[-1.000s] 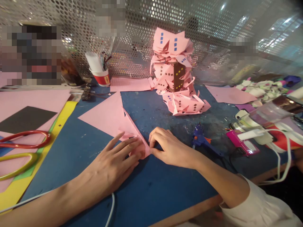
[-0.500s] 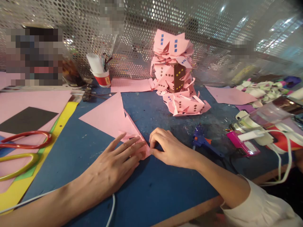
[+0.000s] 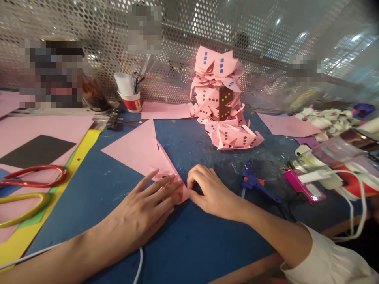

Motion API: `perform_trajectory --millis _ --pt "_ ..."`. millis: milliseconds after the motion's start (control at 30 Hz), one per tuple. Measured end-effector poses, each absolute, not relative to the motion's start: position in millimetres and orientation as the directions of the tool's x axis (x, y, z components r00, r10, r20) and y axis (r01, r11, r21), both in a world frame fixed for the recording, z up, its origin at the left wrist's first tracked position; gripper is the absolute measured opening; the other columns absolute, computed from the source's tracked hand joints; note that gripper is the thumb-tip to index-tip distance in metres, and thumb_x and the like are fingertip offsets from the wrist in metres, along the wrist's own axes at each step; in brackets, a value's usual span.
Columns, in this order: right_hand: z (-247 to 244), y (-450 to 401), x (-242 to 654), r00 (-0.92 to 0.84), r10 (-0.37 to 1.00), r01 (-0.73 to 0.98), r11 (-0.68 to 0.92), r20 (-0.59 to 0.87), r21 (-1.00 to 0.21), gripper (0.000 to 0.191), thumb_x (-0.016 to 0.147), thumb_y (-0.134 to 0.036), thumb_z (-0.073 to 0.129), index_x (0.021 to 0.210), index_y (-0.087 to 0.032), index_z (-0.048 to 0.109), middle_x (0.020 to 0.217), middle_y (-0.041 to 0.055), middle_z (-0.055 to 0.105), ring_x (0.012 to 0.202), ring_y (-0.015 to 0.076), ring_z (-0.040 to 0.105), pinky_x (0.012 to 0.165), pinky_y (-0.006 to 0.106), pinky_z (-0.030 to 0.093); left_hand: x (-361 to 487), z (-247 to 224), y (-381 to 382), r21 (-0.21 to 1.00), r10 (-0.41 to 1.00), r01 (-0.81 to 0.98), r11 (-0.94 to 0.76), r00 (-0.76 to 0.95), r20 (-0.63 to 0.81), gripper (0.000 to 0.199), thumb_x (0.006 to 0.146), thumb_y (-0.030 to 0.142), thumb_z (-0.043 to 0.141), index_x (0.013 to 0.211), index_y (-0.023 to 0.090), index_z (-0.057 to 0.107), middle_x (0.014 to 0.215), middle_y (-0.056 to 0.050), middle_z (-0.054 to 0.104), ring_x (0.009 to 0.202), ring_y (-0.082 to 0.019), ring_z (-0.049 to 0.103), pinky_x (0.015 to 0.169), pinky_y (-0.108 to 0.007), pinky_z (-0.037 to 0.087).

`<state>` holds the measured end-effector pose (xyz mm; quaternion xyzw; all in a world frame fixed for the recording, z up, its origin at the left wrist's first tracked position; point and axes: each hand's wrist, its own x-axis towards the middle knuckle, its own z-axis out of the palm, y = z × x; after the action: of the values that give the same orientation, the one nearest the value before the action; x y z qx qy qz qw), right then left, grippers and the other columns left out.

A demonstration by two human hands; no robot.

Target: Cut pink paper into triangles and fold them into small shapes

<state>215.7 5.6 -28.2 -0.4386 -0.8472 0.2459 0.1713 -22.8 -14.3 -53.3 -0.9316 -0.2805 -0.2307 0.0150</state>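
Observation:
A sheet of pink paper (image 3: 133, 148), partly folded, lies on the blue tabletop (image 3: 174, 248) in front of me. My left hand (image 3: 151, 205) rests on its near end with fingers spread, pressing it down. At the paper's right tip, the thumb and forefinger of my right hand (image 3: 207, 192) are pinched together on the corner. Part of the fold is hidden under my left fingers. Behind my hands stands a stacked pink paper model (image 3: 207, 102) with rows of small blue, yellow and dark squares.
A blue glue gun (image 3: 257, 183) lies right of my right hand. Red-handled scissors (image 3: 35, 175) and yellow-handled ones (image 3: 26, 205) rest on coloured sheets at left. A paper cup (image 3: 130, 101) with tools stands behind. A pink device (image 3: 304, 187) with a white cable is at right.
The view has tilted slightly, so everything sits a little lower in the picture. Both hands keep the same hold on the pink paper.

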Motion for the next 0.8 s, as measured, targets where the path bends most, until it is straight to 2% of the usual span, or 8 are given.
perform_trajectory --millis 133,367,533,800 --pt "-27.9 4.5 216.0 -0.552 0.830 0.658 0.492 0.080 -0.570 0.010 0.092 -0.014 0.060 0.093 -0.021 0.053 0.106 0.0028 0.058 0.105 0.0180 0.054 0.093 0.035 0.038 -23.5 -52.8 -13.9 0.105 0.530 0.542 -0.834 0.733 0.426 0.037 0.101 0.020 0.051 0.137 0.018 0.059 0.142 -0.007 0.063 0.136 -0.022 0.054 0.128 -0.045 0.020" --pt "-31.1 2.9 215.3 -0.547 0.830 0.652 0.503 0.107 -0.567 0.014 0.092 -0.010 0.059 0.097 -0.022 0.052 0.107 0.0029 0.058 0.106 0.0177 0.054 0.093 0.034 0.038 -26.8 -56.2 -12.2 0.037 0.509 0.540 -0.841 0.767 0.391 0.043 0.098 0.018 0.054 0.141 0.018 0.056 0.146 -0.006 0.060 0.137 -0.025 0.051 0.128 -0.048 0.019" --pt "-30.7 5.3 217.0 -0.559 0.824 0.635 0.501 0.097 -0.588 0.013 0.093 -0.011 0.059 0.096 -0.022 0.054 0.108 0.0027 0.058 0.109 0.0180 0.054 0.095 0.035 0.038 -27.2 -58.3 -11.0 0.057 0.527 0.548 -0.834 0.761 0.379 0.043 0.098 0.020 0.055 0.140 0.021 0.057 0.145 -0.006 0.060 0.139 -0.025 0.049 0.127 -0.048 0.023" --pt "-28.7 6.0 219.6 -0.577 0.812 0.620 0.504 0.086 -0.601 0.016 0.089 -0.017 0.067 0.099 -0.022 0.055 0.110 0.0019 0.058 0.111 0.0182 0.054 0.097 0.036 0.037 -25.9 -54.8 -12.1 0.052 0.523 0.546 -0.836 0.765 0.376 0.047 0.098 0.020 0.054 0.145 0.019 0.052 0.145 -0.006 0.059 0.138 -0.024 0.049 0.128 -0.046 0.021"
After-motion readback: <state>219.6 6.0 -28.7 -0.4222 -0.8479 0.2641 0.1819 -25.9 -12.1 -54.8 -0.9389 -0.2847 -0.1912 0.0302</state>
